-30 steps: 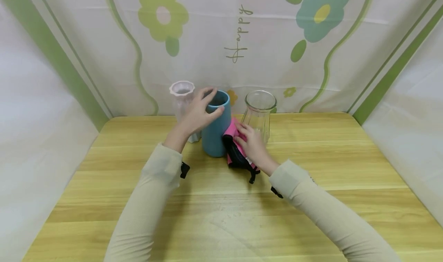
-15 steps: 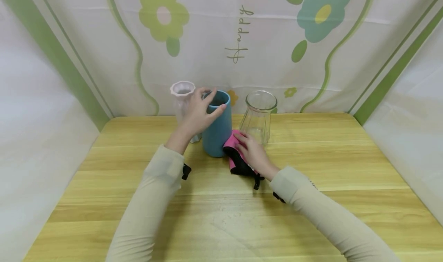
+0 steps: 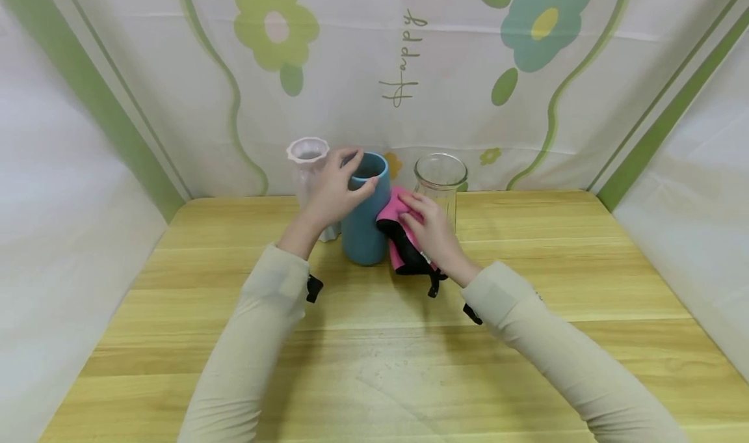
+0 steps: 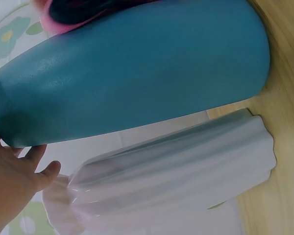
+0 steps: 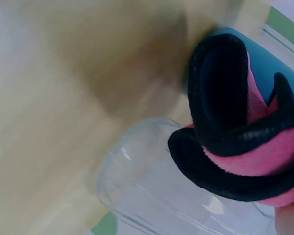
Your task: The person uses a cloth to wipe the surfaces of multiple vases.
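Note:
A blue cylindrical vase [image 3: 364, 228] stands upright on the table. My left hand [image 3: 333, 192] grips it at the rim, thumb at the front and fingers around the left and back. My right hand [image 3: 435, 228] pinches a bunched pink cloth with black edging [image 3: 404, 251] against the vase's right side. In the right wrist view the folded cloth [image 5: 257, 154] shows its thick black border, with the blue vase [image 5: 272, 63] behind it. Left of the vase stands a white fluted vase [image 4: 186, 171], partly hidden by my left hand in the head view.
A clear glass vase [image 3: 441, 170] stands just right of the cloth, partly behind my right hand. Behind everything hangs a white curtain [image 3: 345, 53] with printed flowers. The wooden table [image 3: 374, 378] extends toward me in front of the vases.
My right hand moves the cloth down along the vase's right side, then back up, now higher than a second ago. The left hand and the vases stay in place.

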{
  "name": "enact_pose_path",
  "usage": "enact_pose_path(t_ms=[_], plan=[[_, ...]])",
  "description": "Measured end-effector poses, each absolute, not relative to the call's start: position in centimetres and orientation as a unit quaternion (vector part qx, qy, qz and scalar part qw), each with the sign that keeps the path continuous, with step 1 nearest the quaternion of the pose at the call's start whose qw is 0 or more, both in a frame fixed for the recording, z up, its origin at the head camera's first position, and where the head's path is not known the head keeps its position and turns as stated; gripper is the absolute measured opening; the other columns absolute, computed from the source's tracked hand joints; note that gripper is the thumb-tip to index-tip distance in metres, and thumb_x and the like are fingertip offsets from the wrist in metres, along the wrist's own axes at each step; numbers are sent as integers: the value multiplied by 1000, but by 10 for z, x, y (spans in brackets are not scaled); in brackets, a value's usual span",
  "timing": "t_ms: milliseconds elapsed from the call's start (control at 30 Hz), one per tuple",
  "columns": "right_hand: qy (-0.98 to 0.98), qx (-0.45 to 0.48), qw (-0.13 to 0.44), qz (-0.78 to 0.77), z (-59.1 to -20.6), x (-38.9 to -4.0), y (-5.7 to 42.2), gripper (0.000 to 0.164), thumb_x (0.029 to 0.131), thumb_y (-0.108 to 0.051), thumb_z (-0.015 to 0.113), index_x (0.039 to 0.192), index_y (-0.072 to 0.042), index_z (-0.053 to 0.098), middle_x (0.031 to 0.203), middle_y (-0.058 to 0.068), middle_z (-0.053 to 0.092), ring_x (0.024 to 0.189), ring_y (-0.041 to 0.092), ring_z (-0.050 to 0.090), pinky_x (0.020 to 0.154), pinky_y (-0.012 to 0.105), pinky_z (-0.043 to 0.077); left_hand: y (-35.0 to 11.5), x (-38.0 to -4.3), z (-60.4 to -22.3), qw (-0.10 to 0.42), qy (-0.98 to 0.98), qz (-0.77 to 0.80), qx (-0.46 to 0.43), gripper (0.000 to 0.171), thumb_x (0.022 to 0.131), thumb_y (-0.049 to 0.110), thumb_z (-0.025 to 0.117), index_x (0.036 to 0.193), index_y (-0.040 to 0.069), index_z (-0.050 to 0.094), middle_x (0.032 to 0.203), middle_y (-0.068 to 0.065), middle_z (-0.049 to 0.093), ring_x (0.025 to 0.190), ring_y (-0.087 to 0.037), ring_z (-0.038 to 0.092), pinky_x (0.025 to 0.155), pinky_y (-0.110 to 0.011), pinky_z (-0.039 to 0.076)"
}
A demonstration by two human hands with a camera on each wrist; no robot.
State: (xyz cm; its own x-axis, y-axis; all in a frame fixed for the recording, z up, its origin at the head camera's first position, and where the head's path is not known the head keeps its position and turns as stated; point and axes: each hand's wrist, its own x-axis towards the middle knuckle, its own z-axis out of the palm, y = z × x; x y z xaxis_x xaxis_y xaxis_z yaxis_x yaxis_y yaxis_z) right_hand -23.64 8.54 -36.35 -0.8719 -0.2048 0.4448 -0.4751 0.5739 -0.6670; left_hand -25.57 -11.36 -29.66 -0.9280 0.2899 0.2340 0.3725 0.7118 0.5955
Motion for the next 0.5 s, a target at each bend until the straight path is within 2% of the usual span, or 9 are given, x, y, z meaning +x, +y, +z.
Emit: enact_pose_path(t_ms=[233, 400, 500], plan=[[-826, 177, 196, 498, -343, -240, 81, 40, 94, -9, 58, 134, -5, 55, 138, 18, 52, 130, 30, 49, 108, 40, 41, -113, -259, -297, 54, -922, -338, -181, 71, 91, 43, 50, 150, 10, 29, 156, -10, 24, 144, -27, 24, 117, -47, 27], [-849, 177, 171, 468, -346, -239, 77, 45, 95, -10, 57, 139, -7, 50, 141, 17, 51, 133, 30, 46, 111, 42, 37, -112, -260, -297, 51, -919, -346, -183, 71, 91, 42, 49, 151, 11, 28, 156, -9, 24, 145, -26, 24, 117, -47, 26], [-870, 183, 155, 431, -356, -237, 77, 47, 94, -10, 59, 140, -5, 48, 140, 18, 51, 131, 32, 48, 109, 45, 40, -112, -260, -298, 49, -917, -351, -183, 71, 90, 42, 49, 151, 12, 28, 157, -8, 23, 145, -26, 23, 117, -47, 26]])
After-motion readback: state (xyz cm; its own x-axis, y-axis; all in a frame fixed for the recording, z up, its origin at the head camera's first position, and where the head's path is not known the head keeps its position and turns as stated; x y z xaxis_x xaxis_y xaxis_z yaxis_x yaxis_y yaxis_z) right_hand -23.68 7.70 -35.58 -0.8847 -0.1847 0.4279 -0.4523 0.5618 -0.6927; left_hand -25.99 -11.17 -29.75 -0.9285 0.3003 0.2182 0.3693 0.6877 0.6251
